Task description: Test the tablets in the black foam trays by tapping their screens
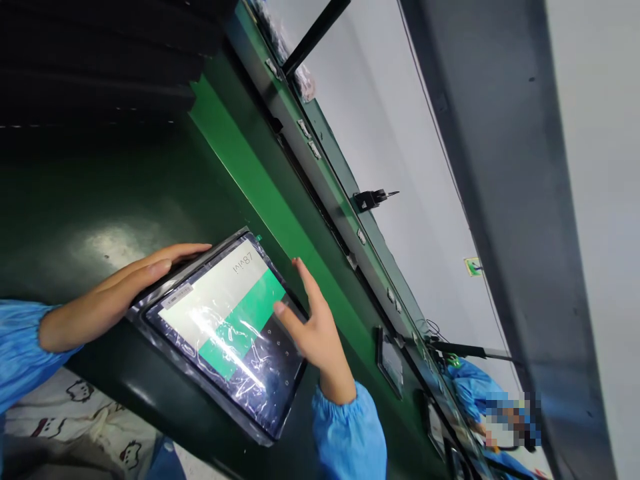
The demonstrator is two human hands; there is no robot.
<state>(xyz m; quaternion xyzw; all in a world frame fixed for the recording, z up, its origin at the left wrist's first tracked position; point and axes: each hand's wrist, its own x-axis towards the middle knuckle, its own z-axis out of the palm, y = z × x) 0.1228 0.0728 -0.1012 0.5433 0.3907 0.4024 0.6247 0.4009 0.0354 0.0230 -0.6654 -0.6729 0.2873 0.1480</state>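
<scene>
A tablet [220, 327] in clear plastic film lies in front of me, its screen lit with white, green and dark areas. It seems to rest on a dark tray or case whose edge shows around it. My left hand [135, 277] lies along its left edge, fingers stretched out and partly hidden behind the rim. Over the right edge is my right hand [317, 330], thumb and fingers apart, the thumb above the screen. Whether that thumb touches the film I cannot tell. Both forearms wear blue sleeves.
Black stacked trays [100, 60] stand at the upper left of the dark green table [165, 173]. A raised ledge runs along its far side, with a black plug [370, 200] on it. Another tablet [389, 361] lies to the right. Farther off, a person [475, 393] in blue sits.
</scene>
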